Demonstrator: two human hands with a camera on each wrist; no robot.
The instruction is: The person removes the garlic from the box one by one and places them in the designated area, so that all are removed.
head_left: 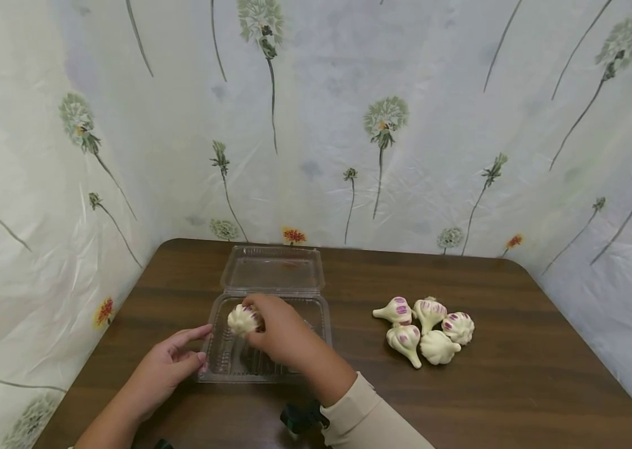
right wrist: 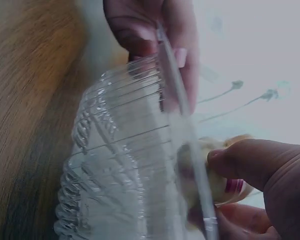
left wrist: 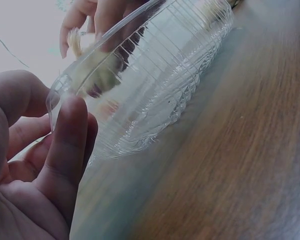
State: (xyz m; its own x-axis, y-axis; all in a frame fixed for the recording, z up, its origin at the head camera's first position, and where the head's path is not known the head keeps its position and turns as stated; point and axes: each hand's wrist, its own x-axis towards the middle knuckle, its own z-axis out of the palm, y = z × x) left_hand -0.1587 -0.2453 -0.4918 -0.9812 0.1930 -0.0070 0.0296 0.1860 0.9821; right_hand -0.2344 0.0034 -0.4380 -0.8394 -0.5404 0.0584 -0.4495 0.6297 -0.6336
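Observation:
A clear plastic clamshell box (head_left: 271, 377) lies on the table with its lid folded back. My left hand (head_left: 161, 371) pinches the box's left rim between thumb and fingers, plain in the left wrist view, where the rim (left wrist: 57, 95) sits in the grip. My right hand (head_left: 282, 330) holds a garlic bulb (head_left: 243, 319) with purple streaks over the left part of the tray. In the right wrist view the thumb and fingers (right wrist: 245, 160) close round the same bulb (right wrist: 205, 165), partly behind the box wall.
To the right of the box, several garlic bulbs (head_left: 428, 327) lie grouped on the brown wooden table (head_left: 518, 386). The open lid (head_left: 272, 269) extends toward the back edge. A flower-printed sheet (head_left: 316, 125) hangs behind and beside the table.

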